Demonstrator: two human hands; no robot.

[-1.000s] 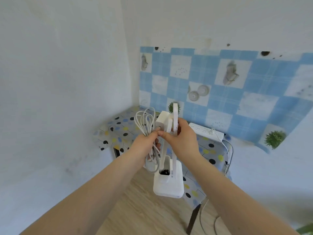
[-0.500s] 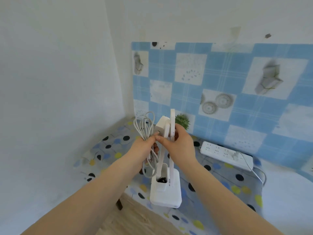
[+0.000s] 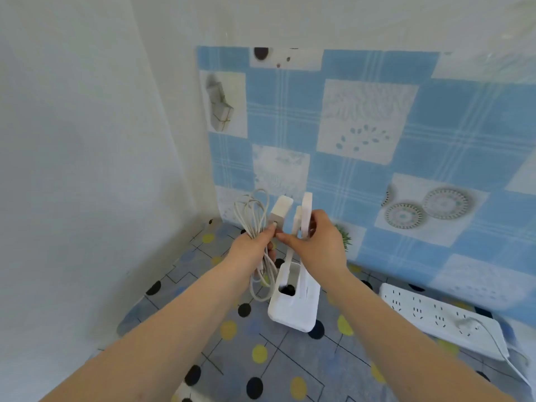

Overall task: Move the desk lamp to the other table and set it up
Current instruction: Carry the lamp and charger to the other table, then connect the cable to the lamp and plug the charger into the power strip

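the left hand (image 3: 255, 245) has its fingers curled round a bundle of looped white cable (image 3: 252, 221), with the thumb pressed against the lower end of the white power adapter (image 3: 280, 211) that stands up above the fist; more loops of the cable hang below the hand, just beside the lamp's base. the right hand (image 3: 319, 242) pinches the folded white arm of the desk lamp (image 3: 294, 306), thumb and forefinger closed on the thin upright bars, the other fingers curled behind them. the thumbs of the two hands nearly touch. the lamp is upright, its arm folded into two slim parallel bars rising from a boxy white base with a dark opening in its top. whether the base rests on the table or hangs just above it cannot be told. it is over the far part of the table (image 3: 261, 355), near the back left corner, where the two walls meet. the table is covered in a grey cloth with black, yellow and blue dots. a white power strip (image 3: 435, 317) lies along the back edge at the right, one white plug in it. a blue checked sheet (image 3: 377, 140) covers the wall behind.
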